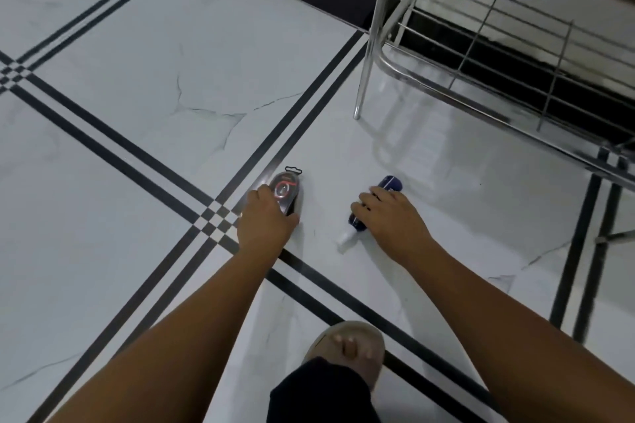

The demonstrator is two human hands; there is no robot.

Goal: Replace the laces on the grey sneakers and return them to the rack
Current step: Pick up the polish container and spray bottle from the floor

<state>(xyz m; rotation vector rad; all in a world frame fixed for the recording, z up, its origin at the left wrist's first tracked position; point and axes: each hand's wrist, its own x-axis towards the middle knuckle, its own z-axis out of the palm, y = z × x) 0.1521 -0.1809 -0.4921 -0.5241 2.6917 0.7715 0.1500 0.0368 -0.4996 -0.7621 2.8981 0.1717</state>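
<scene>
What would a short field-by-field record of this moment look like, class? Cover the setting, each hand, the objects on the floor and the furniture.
setting: white tiled floor with black stripe lines
left hand: curled over a dark oval pack with a red and black label, lying on the floor
right hand: fingers round a dark blue bottle lying on its side, white cap towards the person
furniture: metal wire rack at upper right; no shoes on the part in view
other: one foot in a beige slipper at the bottom
grey sneakers: not in view

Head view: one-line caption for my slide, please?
Left hand on a dark blister pack, right hand on a blue bottle, both on the tiled floor beside a steel rack.
</scene>
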